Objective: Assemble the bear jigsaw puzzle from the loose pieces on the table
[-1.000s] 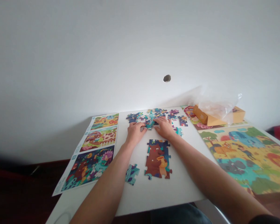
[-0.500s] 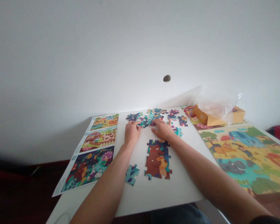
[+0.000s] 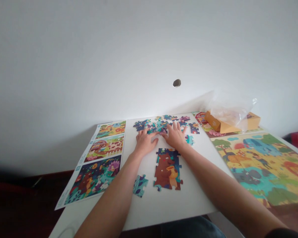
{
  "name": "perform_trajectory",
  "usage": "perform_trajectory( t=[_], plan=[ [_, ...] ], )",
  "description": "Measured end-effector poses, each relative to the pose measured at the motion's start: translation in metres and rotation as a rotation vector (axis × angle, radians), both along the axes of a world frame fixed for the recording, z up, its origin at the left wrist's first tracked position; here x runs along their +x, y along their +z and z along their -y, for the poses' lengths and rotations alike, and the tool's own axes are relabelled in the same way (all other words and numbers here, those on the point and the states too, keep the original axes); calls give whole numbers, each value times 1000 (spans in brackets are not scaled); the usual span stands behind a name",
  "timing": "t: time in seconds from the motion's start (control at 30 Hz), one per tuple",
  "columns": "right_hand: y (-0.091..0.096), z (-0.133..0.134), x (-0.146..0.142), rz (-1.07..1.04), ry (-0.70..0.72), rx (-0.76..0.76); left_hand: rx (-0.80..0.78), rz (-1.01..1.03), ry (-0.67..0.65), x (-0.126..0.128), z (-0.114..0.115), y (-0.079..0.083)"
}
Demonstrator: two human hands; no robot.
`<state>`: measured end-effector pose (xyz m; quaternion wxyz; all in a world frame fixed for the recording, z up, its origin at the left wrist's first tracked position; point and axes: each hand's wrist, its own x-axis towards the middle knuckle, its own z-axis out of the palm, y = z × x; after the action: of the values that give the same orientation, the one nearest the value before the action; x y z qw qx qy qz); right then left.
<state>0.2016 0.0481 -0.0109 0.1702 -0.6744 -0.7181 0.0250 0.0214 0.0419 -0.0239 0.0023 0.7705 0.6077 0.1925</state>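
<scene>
Both hands are lying palm down on the white desk [image 3: 164,205], at the near edge of a loose pile of dark blue and teal cardboard puzzle pieces [image 3: 161,122] by the wall. The left hand [image 3: 144,142] is resting flat, its fingers [image 3: 143,133] stretched out close together and touching the pile's left part, gripping nothing. The right hand [image 3: 174,137] is lying just beside it, fingers [image 3: 175,127] spread wide over the pieces, nothing pinched (thumbs almost meeting).

Just below the hands a joined puzzle section showing a brown bear [image 3: 168,168] is lying flat. A single teal and purple puzzle piece [image 3: 140,185] is sitting near its left side, apart from it. A long printed sheet with three colourful pictures [image 3: 99,158] is lying at the desk's left edge. On the right a large finished yellow animal puzzle [image 3: 260,162] is covering the desk, with an orange cardboard box [image 3: 215,123] under a clear plastic bag [image 3: 230,109] behind it
</scene>
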Motion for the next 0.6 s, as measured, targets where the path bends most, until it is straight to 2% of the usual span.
perform_trajectory(
  t=[0.07, 0.13, 0.2, 0.33, 0.43, 0.5, 0.6],
  plan=[
    [-1, -2, 2, 7, -186, -12, -11, -6, 7, 0, 0, 1],
    [-2, -5, 6, 7, -249, -65, -20, -9, 7, 0, -1, 1],
    [-3, -7, 9, -9, -168, -95, -22, -12, 8, 0, -1, 1],
    [-3, -7, 9, -50, 101, -54, -17, -22, 10, 1, 0, 1],
    [-2, -5, 6, -45, 221, -36, -20, -31, 16, 1, 1, 2],
    [1, -3, 5, -29, 222, -14, -21, -35, 20, 2, 1, 3],
    [12, -1, 8, -6, 73, 3, -33, -36, 25, 2, 2, 4]
  ],
)
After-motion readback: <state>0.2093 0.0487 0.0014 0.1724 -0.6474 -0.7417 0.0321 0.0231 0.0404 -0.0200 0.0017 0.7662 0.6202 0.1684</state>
